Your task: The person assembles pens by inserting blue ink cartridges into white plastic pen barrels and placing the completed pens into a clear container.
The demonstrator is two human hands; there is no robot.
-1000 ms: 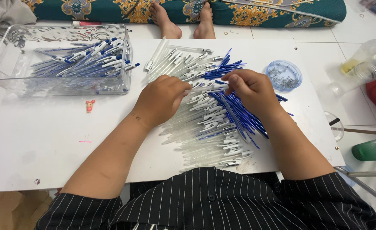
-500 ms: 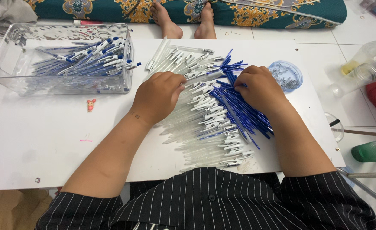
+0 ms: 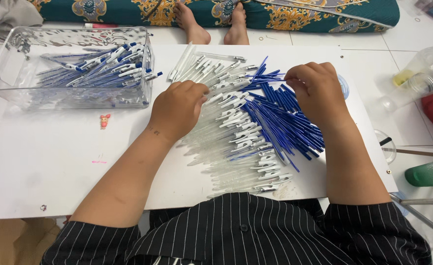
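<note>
While both hands work over a white board (image 3: pixel 54 162), the counts read as follows: one clear bin (image 3: pixel 10 73), one small red figure (image 3: pixel 104 120), one green bottle (image 3: pixel 430 172), and two bare feet (image 3: pixel 194 24) of another person at the far edge. Pen parts lie in heaps too dense to count exactly — several dozen clear barrels (image 3: pixel 226 142) with white clips in the middle of the board, and several dozen blue refills (image 3: pixel 280 118) fanned out just right of them, the two heaps overlapping. The bin, at the far left of the board, holds a further few dozen assembled pens (image 3: pixel 96 71).

The left hand (image 3: pixel 177 108) rests palm-down on the barrel heap, knuckles up, fingers curled inward onto the barrels; whether they pinch one cannot be told. The right hand (image 3: pixel 317 91) hangs over the far end of the refills, wrist bent, fingers curled closed toward the thumb — what they grip, if anything, is hidden. Both forearms run bare from striped black sleeves (image 3: pixel 256 230).
</note>
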